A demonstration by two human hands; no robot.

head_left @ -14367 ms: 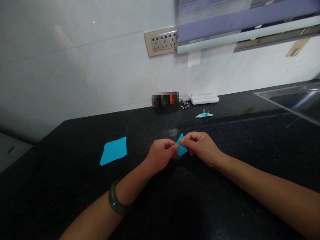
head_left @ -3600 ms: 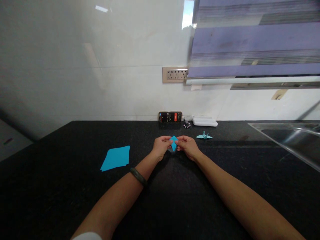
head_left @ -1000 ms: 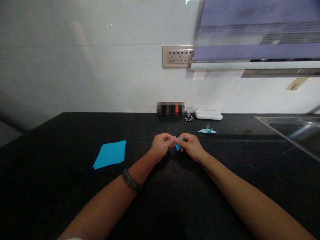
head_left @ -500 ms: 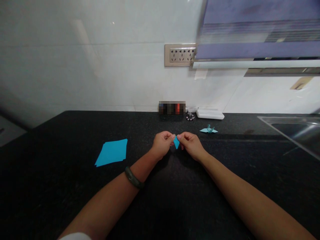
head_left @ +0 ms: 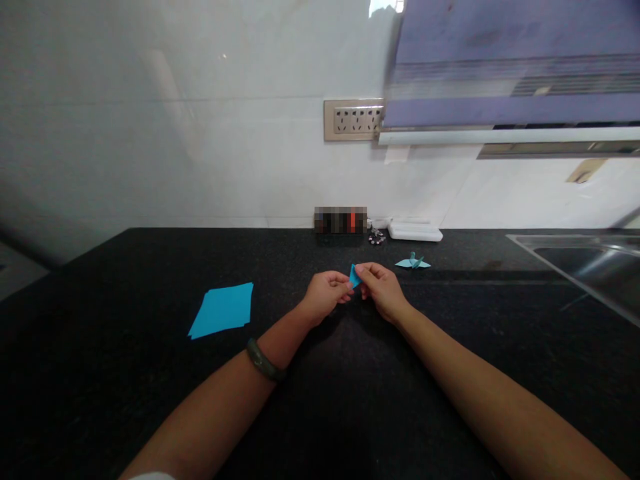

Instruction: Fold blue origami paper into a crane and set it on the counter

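Observation:
A small folded piece of blue paper point(head_left: 354, 277) is held up between my two hands over the dark counter. My right hand point(head_left: 379, 283) pinches its upper right side between thumb and fingers. On the lower left, my left hand point(head_left: 329, 293) has its thumb and fingertips closed on the paper's edge. Part of the folded paper is hidden behind the fingers. Beyond my right hand stands a finished paper crane point(head_left: 413, 262) in pale blue-green. Left of my left hand lies a stack of blue paper sheets point(head_left: 223, 310).
A white power strip point(head_left: 415, 231), a beaded bracelet point(head_left: 377, 237) and a blurred-out dark box point(head_left: 341, 221) sit along the wall. The counter point(head_left: 320, 413) runs right to a metal sink point(head_left: 590, 267). A wall socket point(head_left: 354, 120) is above.
The folded paper has been turned, and its point no longer faces straight down. My left hand has slid from its upper left to its lower left edge. The view has shifted slightly.

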